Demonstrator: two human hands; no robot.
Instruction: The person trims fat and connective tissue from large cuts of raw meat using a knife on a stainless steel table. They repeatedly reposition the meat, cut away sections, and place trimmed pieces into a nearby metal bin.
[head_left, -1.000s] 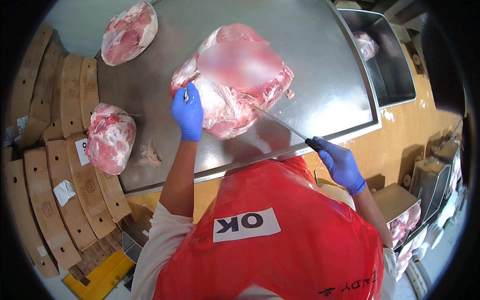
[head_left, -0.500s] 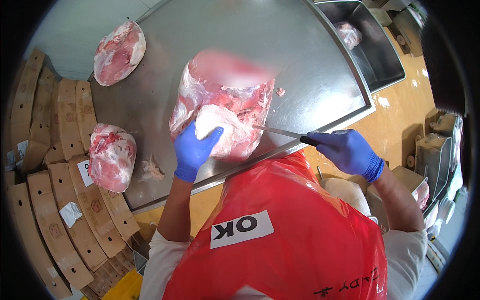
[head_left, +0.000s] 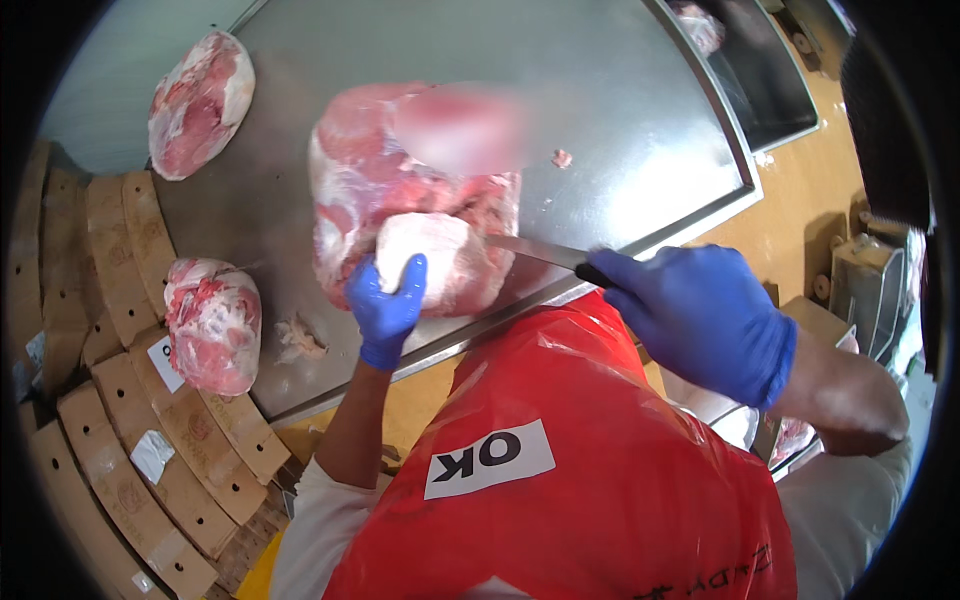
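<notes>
L hand (head_left: 385, 305), blue glove: fingers (head_left: 412, 275) curled over a pale fat flap (head_left: 432, 258) on the near face of the large meat cut (head_left: 400, 195); thumb side grips the flap's left edge. Grip closed on the flap, pulled toward the near edge of the worktop (head_left: 620, 130).

R hand (head_left: 705, 315), blue glove: fingers wrapped fully round the dark handle of the knife (head_left: 545, 253). Blade runs left from the fingers, roughly level, tip entering the cut just right of the fat flap. Blade edge contact inside the meat not visible.

Large meat cut: lies on the steel worktop, directly ahead of the L fingers, close to the near rim. Upper part is blurred; detail there cannot be told.

Open room: bare steel to the right of and beyond the knife, w/ one small meat scrap (head_left: 562, 158) in it. Worktop's right rim runs diagonally just past the R fingers.

Left of the L fingers: small trimming (head_left: 298, 340) near the front rim, then a second meat piece (head_left: 213, 325) at the left edge. A third meat piece (head_left: 198, 105) sits well apart at the far left corner. Stacked cardboard boxes (head_left: 130, 420) line the floor side below the left edge. Red apron (head_left: 600, 470) covers the foreground.
</notes>
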